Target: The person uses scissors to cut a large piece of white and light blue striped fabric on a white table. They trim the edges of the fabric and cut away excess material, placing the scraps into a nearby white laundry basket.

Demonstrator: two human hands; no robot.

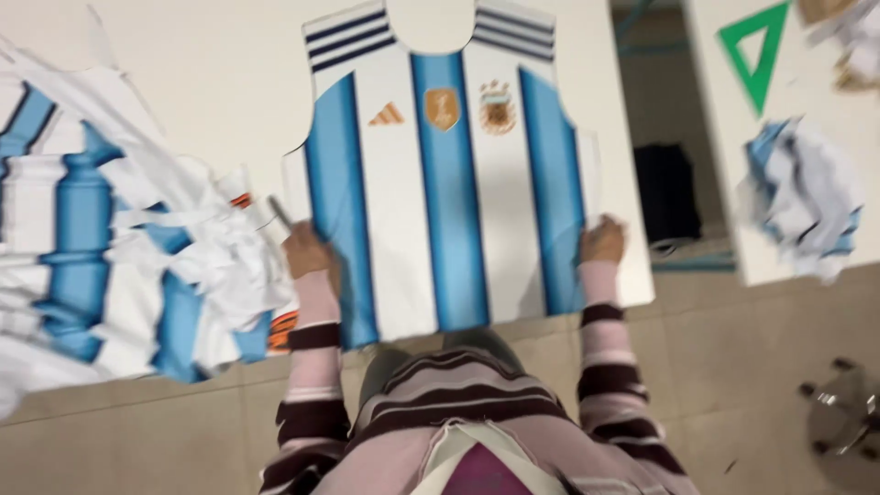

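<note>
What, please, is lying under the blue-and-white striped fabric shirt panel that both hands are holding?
The blue-and-white striped fabric shirt panel lies flat on a white table, each hand pinching a side edge: left hand, right hand. Whether anything lies hidden beneath the panel cannot be seen.

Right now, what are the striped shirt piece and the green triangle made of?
The shirt piece looks like thin printed cloth, matte: it lies flat and limp under both hands. The green triangle looks like hard plastic, probably, with straight edges and a hollow middle.
</note>
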